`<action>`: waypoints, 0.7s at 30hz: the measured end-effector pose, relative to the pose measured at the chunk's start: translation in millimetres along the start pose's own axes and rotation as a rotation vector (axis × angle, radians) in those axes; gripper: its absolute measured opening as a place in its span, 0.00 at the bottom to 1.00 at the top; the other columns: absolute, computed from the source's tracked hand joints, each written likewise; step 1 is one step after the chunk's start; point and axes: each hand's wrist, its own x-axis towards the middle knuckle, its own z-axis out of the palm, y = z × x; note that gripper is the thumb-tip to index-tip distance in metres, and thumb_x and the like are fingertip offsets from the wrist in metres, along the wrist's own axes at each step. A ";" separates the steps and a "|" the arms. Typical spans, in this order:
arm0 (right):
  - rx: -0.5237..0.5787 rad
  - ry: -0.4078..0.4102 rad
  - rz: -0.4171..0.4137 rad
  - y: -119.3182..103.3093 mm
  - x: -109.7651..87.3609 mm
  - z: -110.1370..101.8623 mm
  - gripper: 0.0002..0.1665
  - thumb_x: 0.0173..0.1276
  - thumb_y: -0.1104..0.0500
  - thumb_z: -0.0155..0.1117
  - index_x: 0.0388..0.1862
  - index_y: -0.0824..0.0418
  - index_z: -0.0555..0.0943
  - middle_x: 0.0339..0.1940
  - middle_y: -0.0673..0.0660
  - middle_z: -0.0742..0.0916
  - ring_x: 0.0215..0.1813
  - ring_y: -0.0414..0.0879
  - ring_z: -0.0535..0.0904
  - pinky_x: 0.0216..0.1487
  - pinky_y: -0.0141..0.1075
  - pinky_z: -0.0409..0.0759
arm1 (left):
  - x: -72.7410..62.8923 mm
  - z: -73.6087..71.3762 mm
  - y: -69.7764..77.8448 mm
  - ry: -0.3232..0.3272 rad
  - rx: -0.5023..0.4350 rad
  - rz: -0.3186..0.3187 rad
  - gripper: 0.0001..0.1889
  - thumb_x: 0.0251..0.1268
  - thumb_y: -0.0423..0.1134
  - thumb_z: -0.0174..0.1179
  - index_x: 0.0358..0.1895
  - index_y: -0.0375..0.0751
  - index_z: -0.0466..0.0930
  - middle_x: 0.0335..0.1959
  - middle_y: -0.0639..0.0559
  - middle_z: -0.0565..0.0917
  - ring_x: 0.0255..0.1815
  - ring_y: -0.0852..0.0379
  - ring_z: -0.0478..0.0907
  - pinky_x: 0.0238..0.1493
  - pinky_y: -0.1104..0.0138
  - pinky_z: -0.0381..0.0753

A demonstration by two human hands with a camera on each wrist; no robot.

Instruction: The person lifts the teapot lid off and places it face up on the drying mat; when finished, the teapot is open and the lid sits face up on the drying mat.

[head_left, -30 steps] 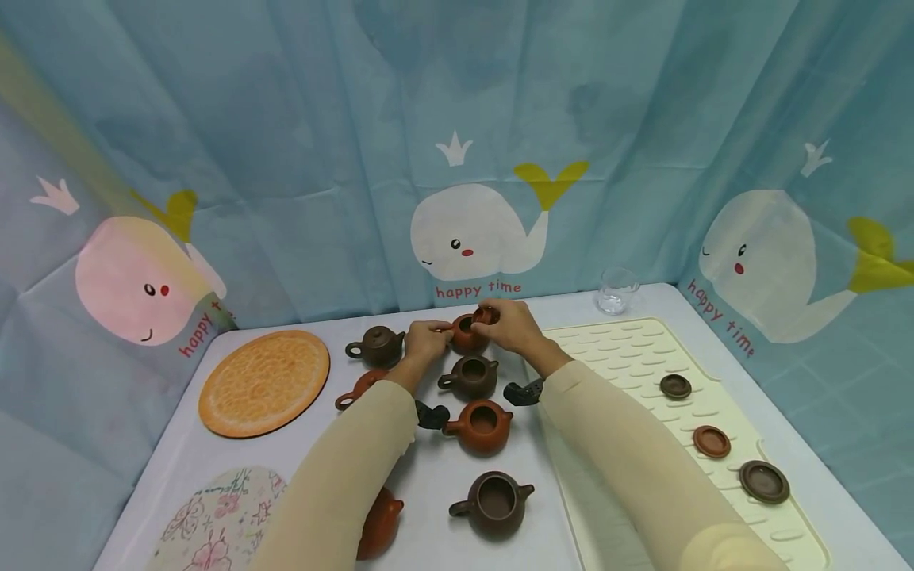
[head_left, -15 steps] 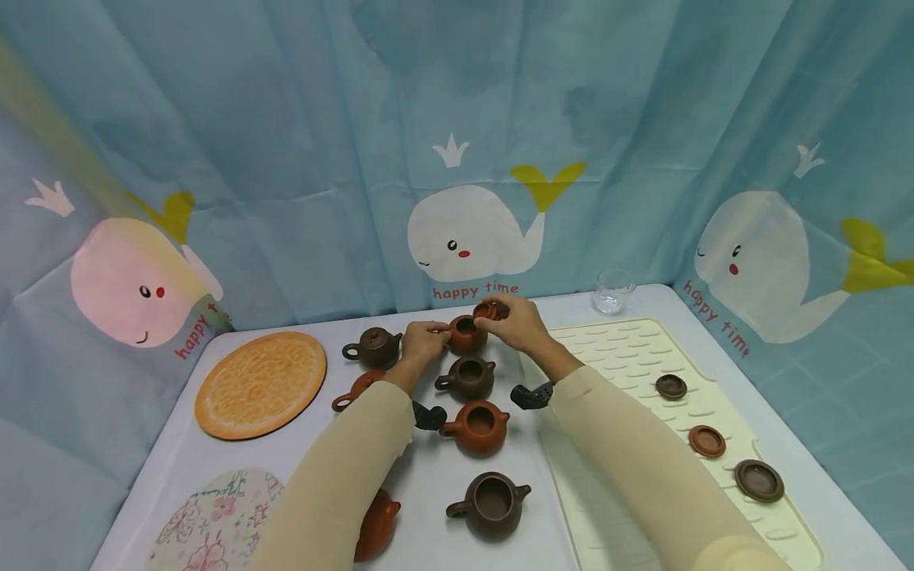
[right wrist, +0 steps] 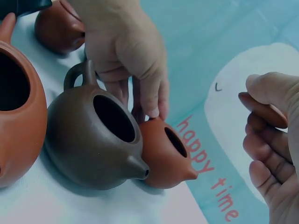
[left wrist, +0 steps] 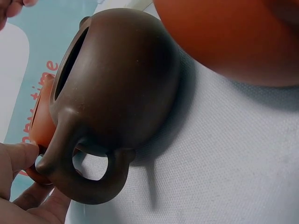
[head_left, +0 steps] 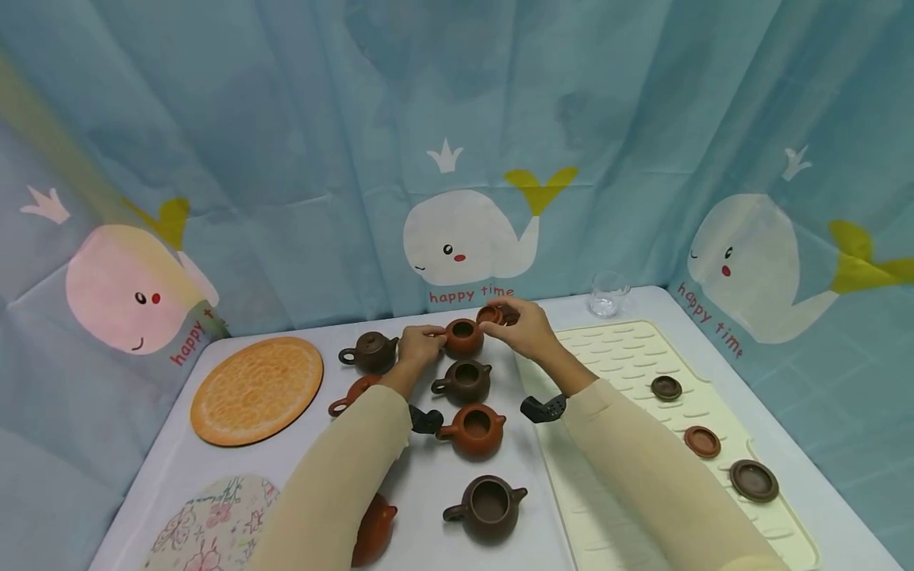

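At the back of the table, my left hand [head_left: 420,346] pinches the handle of a small reddish-brown teapot [head_left: 463,338], whose opening is uncovered. In the left wrist view the thumb and fingers [left wrist: 18,156] meet at that handle, partly behind a dark brown teapot [left wrist: 117,79]. My right hand [head_left: 530,331] holds a small reddish-brown teapot lid [head_left: 489,317] between thumb and fingers, up beside the pot's spout side. The right wrist view shows the lid [right wrist: 262,110] edge-on under the thumb, apart from the small teapot [right wrist: 161,156].
Nearer me stand more lidless teapots: one reddish [head_left: 477,432], one dark brown [head_left: 493,507]. A lidded dark teapot [head_left: 373,353] is left. On the cream mat [head_left: 607,507] lie lids, including a reddish one [head_left: 702,442]. A glass cup [head_left: 607,297] stands back right; an orange round mat [head_left: 257,388] lies left.
My right hand has drawn the lid slightly right, away from the small teapot, so the pot's opening shows fully. My left hand keeps its hold on the handle. The head view has shifted a little.
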 end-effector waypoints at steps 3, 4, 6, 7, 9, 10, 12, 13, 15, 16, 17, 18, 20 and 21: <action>0.014 -0.001 0.003 -2.4 -2.9 -3.1 0.27 0.59 0.50 0.74 0.55 0.59 0.80 0.39 0.53 0.85 0.42 0.46 0.80 0.43 0.41 0.78 | 0.2 0.1 -0.5 0.002 0.020 -0.002 0.08 0.63 0.36 0.64 0.43 0.43 0.89 0.43 0.46 0.85 0.50 0.50 0.76 0.50 0.60 0.72; 0.019 -0.001 0.002 -3.6 -3.9 -4.4 0.27 0.59 0.50 0.74 0.55 0.59 0.80 0.39 0.53 0.85 0.41 0.46 0.80 0.43 0.41 0.78 | 0.2 0.1 -0.5 0.003 0.023 -0.002 0.08 0.63 0.36 0.64 0.43 0.43 0.89 0.43 0.45 0.85 0.50 0.49 0.75 0.50 0.60 0.72; 0.038 0.000 -0.004 -6.2 -6.0 -7.2 0.26 0.59 0.51 0.74 0.54 0.60 0.80 0.39 0.54 0.85 0.41 0.47 0.80 0.43 0.41 0.78 | 0.0 0.0 -0.3 0.004 0.024 -0.001 0.08 0.63 0.36 0.64 0.43 0.43 0.89 0.44 0.46 0.85 0.51 0.49 0.75 0.51 0.59 0.71; 0.050 0.000 -0.006 -7.7 -7.0 -8.7 0.26 0.59 0.51 0.74 0.54 0.60 0.80 0.39 0.55 0.84 0.41 0.47 0.80 0.43 0.42 0.78 | -0.3 -0.1 -0.1 0.005 0.025 -0.002 0.08 0.62 0.36 0.64 0.42 0.44 0.89 0.44 0.46 0.85 0.51 0.49 0.75 0.51 0.59 0.71; 0.076 0.000 -0.011 -10.1 -8.8 -11.7 0.26 0.59 0.52 0.75 0.53 0.61 0.80 0.40 0.56 0.84 0.42 0.48 0.81 0.44 0.42 0.78 | 0.0 -0.1 -0.1 0.007 0.022 -0.003 0.08 0.62 0.36 0.65 0.42 0.44 0.89 0.43 0.46 0.85 0.51 0.49 0.75 0.50 0.59 0.72; 0.087 -0.001 -0.015 -11.1 -9.8 -13.7 0.25 0.58 0.53 0.75 0.53 0.61 0.80 0.40 0.56 0.84 0.42 0.48 0.81 0.44 0.42 0.79 | 0.1 0.1 0.1 0.007 0.021 -0.004 0.08 0.62 0.36 0.65 0.42 0.44 0.89 0.43 0.46 0.85 0.51 0.49 0.75 0.50 0.59 0.72; 0.109 -0.002 -0.022 -12.0 -11.3 -17.6 0.25 0.58 0.54 0.75 0.52 0.61 0.80 0.41 0.56 0.84 0.42 0.49 0.81 0.45 0.41 0.79 | 0.5 0.6 0.4 0.007 0.019 -0.001 0.08 0.62 0.36 0.65 0.42 0.43 0.89 0.43 0.46 0.85 0.51 0.50 0.75 0.50 0.59 0.72; 0.119 -0.002 -0.024 -12.2 -12.1 -19.6 0.24 0.58 0.54 0.75 0.52 0.61 0.80 0.42 0.56 0.84 0.43 0.48 0.81 0.45 0.41 0.79 | 0.7 0.8 0.4 0.006 0.018 0.000 0.08 0.62 0.35 0.65 0.42 0.43 0.89 0.43 0.46 0.85 0.50 0.49 0.75 0.50 0.59 0.72; 0.145 -0.008 -0.028 -12.3 -13.4 -23.9 0.23 0.59 0.55 0.74 0.51 0.61 0.80 0.43 0.55 0.84 0.43 0.48 0.81 0.45 0.39 0.79 | 0.6 0.9 0.4 0.007 0.021 0.003 0.08 0.62 0.35 0.65 0.42 0.43 0.89 0.44 0.45 0.85 0.51 0.49 0.75 0.51 0.59 0.72; 0.159 -0.013 -0.032 -13.0 -14.4 -26.2 0.23 0.59 0.56 0.74 0.52 0.61 0.79 0.43 0.56 0.84 0.43 0.49 0.81 0.45 0.39 0.79 | 0.3 0.5 0.6 0.009 0.022 0.004 0.08 0.62 0.36 0.64 0.43 0.43 0.89 0.45 0.45 0.84 0.52 0.49 0.75 0.52 0.59 0.71; 0.170 -0.016 -0.031 -13.7 -15.5 -28.3 0.23 0.59 0.57 0.74 0.52 0.62 0.79 0.44 0.57 0.84 0.43 0.49 0.81 0.45 0.39 0.79 | -0.3 0.2 0.7 0.010 0.023 0.005 0.08 0.62 0.36 0.64 0.43 0.43 0.89 0.46 0.45 0.84 0.53 0.48 0.75 0.52 0.59 0.71; 0.176 -0.021 -0.032 -14.3 -16.5 -30.5 0.24 0.59 0.57 0.74 0.53 0.63 0.79 0.45 0.58 0.84 0.44 0.50 0.81 0.45 0.39 0.79 | -1.0 -0.2 0.9 0.011 0.026 0.004 0.08 0.62 0.36 0.64 0.43 0.43 0.89 0.46 0.45 0.84 0.53 0.48 0.74 0.52 0.59 0.71; 0.188 -0.028 -0.031 -15.6 -18.4 -34.8 0.24 0.60 0.58 0.74 0.53 0.64 0.79 0.46 0.59 0.83 0.44 0.50 0.81 0.45 0.38 0.79 | -2.3 -1.4 1.4 0.014 0.034 0.002 0.08 0.62 0.36 0.64 0.43 0.43 0.89 0.47 0.44 0.84 0.55 0.47 0.74 0.53 0.59 0.71; 0.184 -0.029 -0.029 -16.3 -19.4 -36.9 0.24 0.60 0.59 0.73 0.53 0.64 0.79 0.46 0.59 0.83 0.45 0.50 0.81 0.45 0.37 0.79 | -2.7 -1.9 1.7 0.013 0.034 0.000 0.09 0.62 0.36 0.64 0.43 0.43 0.89 0.48 0.44 0.84 0.55 0.47 0.74 0.53 0.59 0.71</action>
